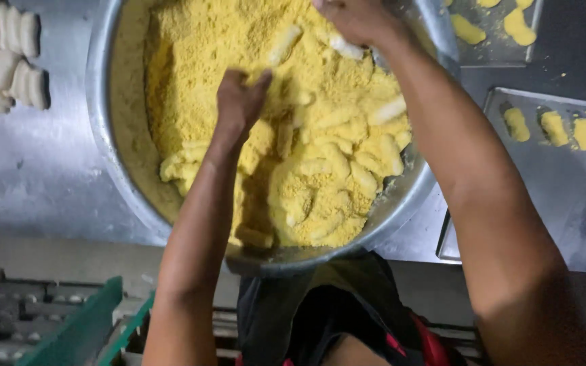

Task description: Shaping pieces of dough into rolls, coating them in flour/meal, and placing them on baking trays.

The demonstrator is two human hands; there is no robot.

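Crumb-coated sticks (pixel 334 163) lay in the big metal bowl (pixel 113 135) on the bench (pixel 42 169), mostly to the right of the left hand (pixel 239 102), their long axes pointing many ways. That hand was nearer them, its fingers (pixel 260 78) curled down into yellow crumbs (pixel 198 61); whether they held a stick I could not tell. The right hand (pixel 354 20) touched the far side, its fingers hidden.

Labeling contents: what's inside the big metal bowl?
The metal bowl holds yellow crumbs and coated sticks, with the left hand among them. Anything buried deeper is hidden.
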